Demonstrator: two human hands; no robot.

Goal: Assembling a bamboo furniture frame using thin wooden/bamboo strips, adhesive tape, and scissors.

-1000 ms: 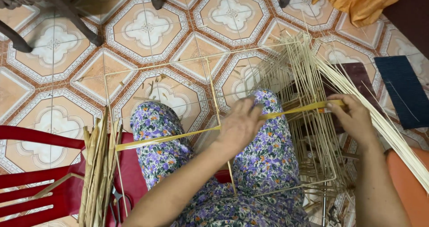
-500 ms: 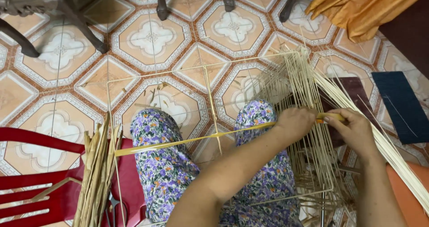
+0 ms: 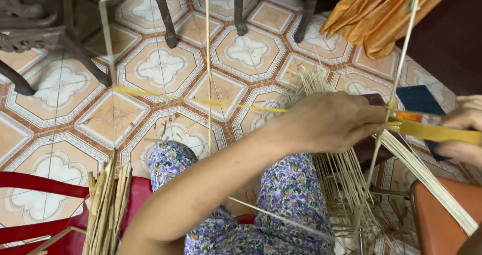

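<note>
Your left hand (image 3: pixel 329 122) reaches across your lap to the right, fingers pressed together and pinching a flat yellow strip (image 3: pixel 432 132) at its near end. Your right hand (image 3: pixel 464 132) sits at the right frame edge, fingers curled around the same strip further along; part of that hand is cut off by the frame.

The yellow strip runs roughly level between the two hands. A blurred yellowish length extends leftward past your left wrist, over the tiles; whether it is the same strip cannot be told.

Under and behind your left hand stands a row of thin pale upright reeds (image 3: pixel 346 184), close-set, fanning out at the top near the floor tiles. A bundle of long pale reeds (image 3: pixel 427 177) slants down to the lower right, passing just beside an orange seat (image 3: pixel 442 220).

A thin pale rectangular frame (image 3: pixel 103 44) crosses the upper left of the view.

Your knees, in purple floral trousers (image 3: pixel 291 194), sit below the left forearm. A stack of split bamboo slats (image 3: pixel 108 205) leans against a red plastic chair (image 3: pixel 30 205) at lower left. Patterned floor tiles (image 3: pixel 160 66) lie beneath. Orange cloth (image 3: pixel 374 14) hangs at upper right.
</note>
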